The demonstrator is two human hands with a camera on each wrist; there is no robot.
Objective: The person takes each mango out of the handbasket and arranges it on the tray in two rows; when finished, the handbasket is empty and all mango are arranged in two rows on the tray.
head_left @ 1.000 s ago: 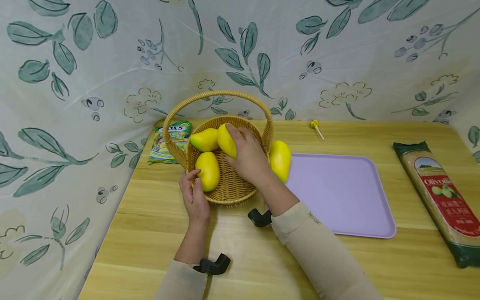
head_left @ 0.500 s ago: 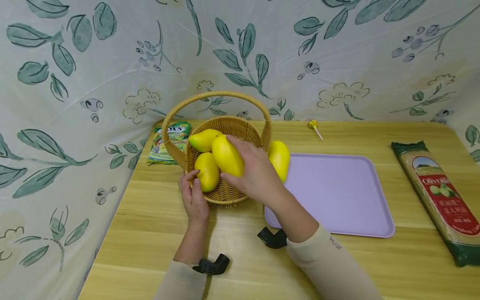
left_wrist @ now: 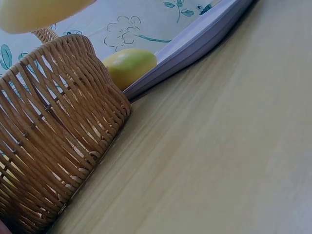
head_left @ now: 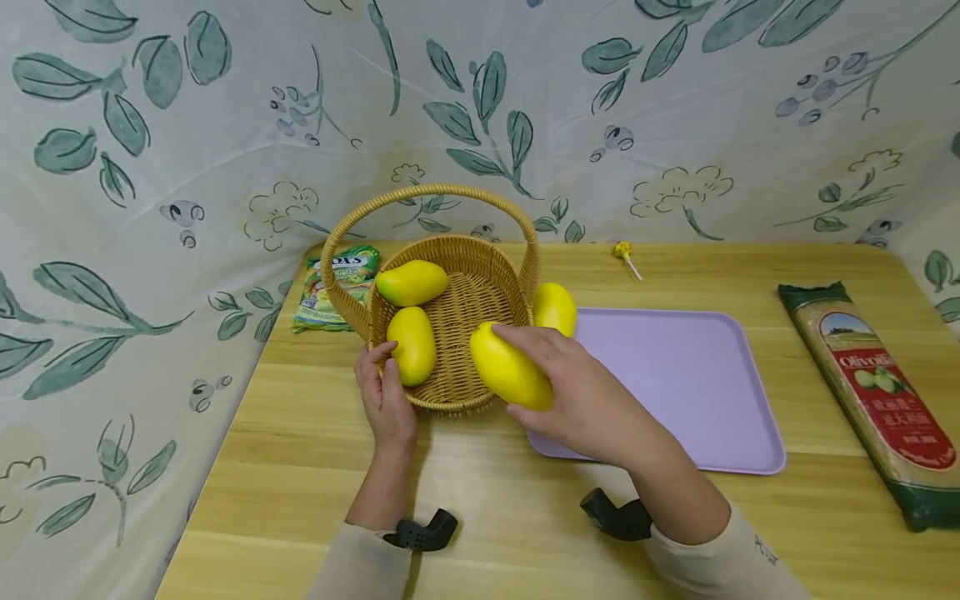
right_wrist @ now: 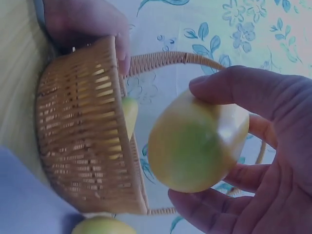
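My right hand [head_left: 581,392] grips a yellow mango [head_left: 510,367] over the front right rim of a wicker basket [head_left: 468,317]. In the right wrist view the thumb and fingers curl round this mango [right_wrist: 195,146], whose near end is greenish. My left hand [head_left: 386,396] holds the basket's left front rim, its fingertips over the edge beside a mango [head_left: 412,346] inside. Behind that one, another mango [head_left: 412,283] with a green tip lies in the basket. A further mango [head_left: 555,308] sits outside, between the basket and a lilac tray [head_left: 667,383].
A green snack bag [head_left: 337,287] lies behind the basket at the left. The lollipop [head_left: 626,258] is near the table's back edge, and a long pasta packet [head_left: 873,408] lies at the right. Patterned cloth [head_left: 480,108] hangs behind the wooden table [head_left: 285,467].
My right hand has lifted its mango from the back of the basket and carried it toward me and rightward, over the rim. The left hand stays on the basket.
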